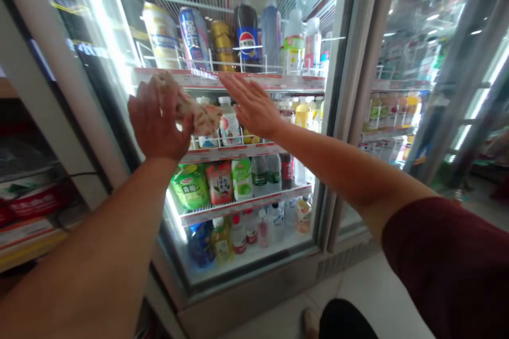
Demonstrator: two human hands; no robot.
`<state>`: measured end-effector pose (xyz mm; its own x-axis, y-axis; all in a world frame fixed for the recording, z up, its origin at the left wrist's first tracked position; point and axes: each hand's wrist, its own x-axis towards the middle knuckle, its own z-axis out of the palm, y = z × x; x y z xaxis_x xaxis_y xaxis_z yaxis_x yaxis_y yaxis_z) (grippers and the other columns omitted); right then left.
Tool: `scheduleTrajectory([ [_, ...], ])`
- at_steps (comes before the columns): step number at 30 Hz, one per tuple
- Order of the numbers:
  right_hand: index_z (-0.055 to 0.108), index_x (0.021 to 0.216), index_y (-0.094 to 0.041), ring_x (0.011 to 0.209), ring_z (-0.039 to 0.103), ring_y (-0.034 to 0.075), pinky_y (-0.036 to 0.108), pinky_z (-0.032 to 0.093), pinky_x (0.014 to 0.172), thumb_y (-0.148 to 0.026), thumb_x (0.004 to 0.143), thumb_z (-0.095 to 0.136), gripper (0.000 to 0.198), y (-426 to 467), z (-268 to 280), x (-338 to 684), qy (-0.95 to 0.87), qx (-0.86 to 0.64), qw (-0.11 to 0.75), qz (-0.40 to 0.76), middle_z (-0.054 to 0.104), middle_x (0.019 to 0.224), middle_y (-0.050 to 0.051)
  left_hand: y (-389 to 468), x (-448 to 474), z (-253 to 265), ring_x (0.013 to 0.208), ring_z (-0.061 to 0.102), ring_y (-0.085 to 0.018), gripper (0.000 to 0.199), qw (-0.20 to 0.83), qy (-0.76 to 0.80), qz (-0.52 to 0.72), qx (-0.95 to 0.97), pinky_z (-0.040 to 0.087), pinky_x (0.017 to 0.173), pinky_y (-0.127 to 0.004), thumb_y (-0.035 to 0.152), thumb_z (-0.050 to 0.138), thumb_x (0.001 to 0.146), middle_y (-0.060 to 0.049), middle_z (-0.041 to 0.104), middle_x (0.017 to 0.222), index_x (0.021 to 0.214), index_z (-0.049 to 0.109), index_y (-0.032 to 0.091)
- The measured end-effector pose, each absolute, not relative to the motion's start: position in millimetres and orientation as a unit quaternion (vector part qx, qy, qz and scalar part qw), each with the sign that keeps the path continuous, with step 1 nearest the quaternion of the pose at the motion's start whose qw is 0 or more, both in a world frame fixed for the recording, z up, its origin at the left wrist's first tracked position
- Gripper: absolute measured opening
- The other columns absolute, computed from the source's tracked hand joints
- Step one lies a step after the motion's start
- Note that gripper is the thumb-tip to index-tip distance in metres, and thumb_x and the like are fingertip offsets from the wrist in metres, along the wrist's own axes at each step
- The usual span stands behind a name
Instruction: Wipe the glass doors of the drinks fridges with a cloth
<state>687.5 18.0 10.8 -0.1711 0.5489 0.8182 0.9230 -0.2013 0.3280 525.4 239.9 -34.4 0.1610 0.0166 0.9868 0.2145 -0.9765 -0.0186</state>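
My left hand (159,116) is closed on a beige patterned cloth (199,114), which is bunched up and blurred by motion. It is at the glass door (254,270) of a lit drinks fridge, level with the second shelf. To its right, my right hand (256,106) is open, fingers stretched out together, with nothing in it. I cannot tell whether its palm touches the glass. Behind the glass, a dark cola bottle (246,32) and tall cans (193,32) stand on the upper shelf above my hands.
Green pouches (191,186) and several bottles (238,234) fill the lower shelves. A second fridge door (397,106) stands to the right. At left is a rack with red packages (35,204) and a dark cable. My shoe (310,322) rests on the pale floor (278,323).
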Motion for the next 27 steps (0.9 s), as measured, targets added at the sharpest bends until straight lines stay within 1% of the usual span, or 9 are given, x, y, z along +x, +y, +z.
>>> scheduleTrajectory([
  [3,0.038,0.171,-0.023,0.171,0.021,0.028,0.061,0.018,0.141,-0.028,0.103,0.032,0.069,-23.6,-7.8,743.7,-0.487,-0.67,0.214,-0.518,0.038,0.178,0.002,239.6,525.1,-35.1,0.168,0.018,-0.039,0.082,0.092,-0.079,-0.649,-0.751,0.01,0.138,-0.065,0.051,0.06,0.095,-0.012,0.021,0.18,0.169,0.039,0.024],
  [6,0.036,0.172,-0.028,0.171,0.022,0.03,0.068,0.018,0.138,-0.034,0.106,0.034,0.067,-35.8,-30.4,773.6,-0.455,-0.674,0.24,-0.53,0.039,0.178,0.002,238.6,523.7,-37.0,0.16,0.029,-0.043,0.077,0.113,-0.087,-0.659,-0.739,0.02,0.133,-0.068,0.055,0.059,0.097,-0.021,0.034,0.169,0.164,0.048,0.019],
  [11,0.032,0.174,-0.032,0.17,0.025,0.029,0.068,0.02,0.138,-0.027,0.105,0.032,0.069,-24.3,-45.7,776.4,-0.443,-0.661,0.27,-0.542,0.041,0.177,0.0,230.4,522.3,-41.9,0.142,0.046,-0.045,0.062,0.12,-0.126,-0.658,-0.733,0.03,0.122,-0.076,0.056,0.05,0.104,-0.022,0.049,0.146,0.156,0.063,0.025],
  [15,0.022,0.176,-0.032,0.171,0.021,0.029,0.066,0.019,0.139,-0.023,0.105,0.03,0.072,-25.5,-44.7,772.8,-0.429,-0.675,0.241,-0.55,0.039,0.178,-0.002,206.9,532.4,-38.7,0.137,0.054,-0.037,0.044,0.101,-0.061,-0.658,-0.744,0.038,0.123,-0.064,0.037,0.051,0.102,-0.015,0.061,0.138,0.136,0.076,0.025],
  [18,0.02,0.177,-0.031,0.171,0.02,0.028,0.062,0.017,0.14,-0.021,0.106,0.029,0.072,-27.7,-44.7,771.2,-0.418,-0.689,0.222,-0.549,0.036,0.179,-0.003,186.8,544.9,-33.5,0.133,0.058,-0.034,0.04,0.074,-0.041,-0.667,-0.741,0.038,0.126,-0.06,0.027,0.048,0.1,-0.013,0.069,0.129,0.127,0.077,0.022],
  [21,0.016,0.177,-0.032,0.171,0.019,0.028,0.061,0.016,0.141,-0.02,0.107,0.029,0.073,-27.6,-45.1,769.7,-0.419,-0.689,0.229,-0.545,0.035,0.179,-0.004,180.8,556.9,-27.6,0.142,0.049,-0.038,0.043,0.038,-0.104,-0.719,-0.686,0.032,0.127,-0.065,0.032,0.057,0.099,-0.018,0.06,0.145,0.137,0.067,0.016],
  [23,0.015,0.177,-0.032,0.171,0.019,0.028,0.061,0.016,0.141,-0.02,0.107,0.029,0.073,-27.0,-45.1,769.2,-0.42,-0.691,0.231,-0.542,0.034,0.18,-0.005,184.6,564.3,-25.5,0.151,0.04,-0.041,0.061,0.008,-0.158,-0.743,-0.65,0.027,0.13,-0.068,0.034,0.065,0.094,-0.022,0.046,0.16,0.149,0.055,0.01],
  [25,0.014,0.177,-0.032,0.171,0.019,0.028,0.061,0.016,0.141,-0.02,0.107,0.029,0.073,-26.6,-45.1,769.1,-0.42,-0.692,0.231,-0.539,0.033,0.18,-0.004,188.8,571.4,-28.6,0.161,0.027,-0.043,0.076,-0.013,-0.191,-0.743,-0.641,0.019,0.133,-0.069,0.031,0.065,0.093,-0.028,0.03,0.171,0.159,0.039,0.004],
  [27,0.013,0.177,-0.033,0.171,0.019,0.029,0.062,0.016,0.141,-0.02,0.107,0.029,0.073,-26.6,-45.2,769.2,-0.423,-0.692,0.233,-0.537,0.033,0.18,-0.005,188.5,577.5,-38.4,0.167,0.017,-0.043,0.077,-0.001,-0.196,-0.726,-0.66,0.011,0.135,-0.07,0.029,0.057,0.097,-0.032,0.022,0.174,0.162,0.032,-0.001],
])
